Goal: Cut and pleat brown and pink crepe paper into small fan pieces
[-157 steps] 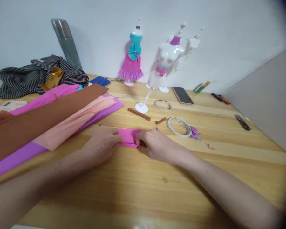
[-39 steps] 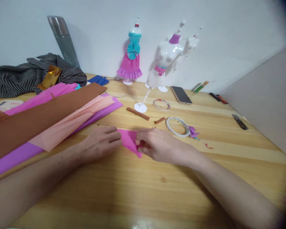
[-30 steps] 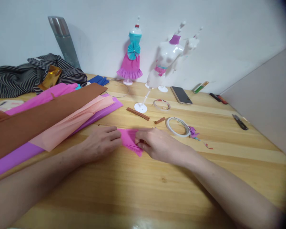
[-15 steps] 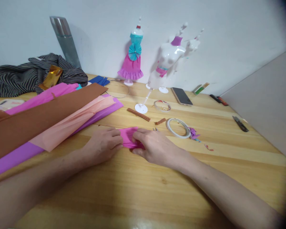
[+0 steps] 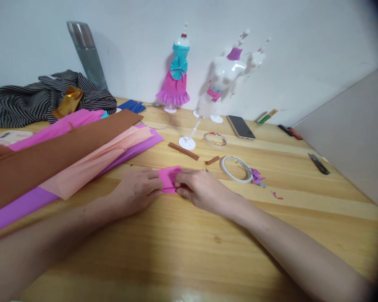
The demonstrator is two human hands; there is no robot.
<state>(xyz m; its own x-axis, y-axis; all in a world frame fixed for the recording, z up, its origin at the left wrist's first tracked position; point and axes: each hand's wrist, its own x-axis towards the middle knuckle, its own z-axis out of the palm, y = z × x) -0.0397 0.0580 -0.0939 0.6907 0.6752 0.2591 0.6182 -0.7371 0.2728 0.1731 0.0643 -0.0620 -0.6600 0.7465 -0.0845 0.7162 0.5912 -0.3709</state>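
Note:
A small folded piece of pink crepe paper lies on the wooden table between my two hands. My left hand presses on its left edge with curled fingers. My right hand pinches its right edge with thumb and fingertips against the table. Only the middle strip of the paper shows between the fingers.
Long crepe sheets in brown, peach and purple lie at left. Behind stand a dressed mannequin and a white mannequin. A tape ring, a phone, snips and striped cloth are also there.
The pink paper was spread with a corner pointing toward me; my right hand has folded it over and moved left, so the piece is now smaller and flatter. My left hand stayed put.

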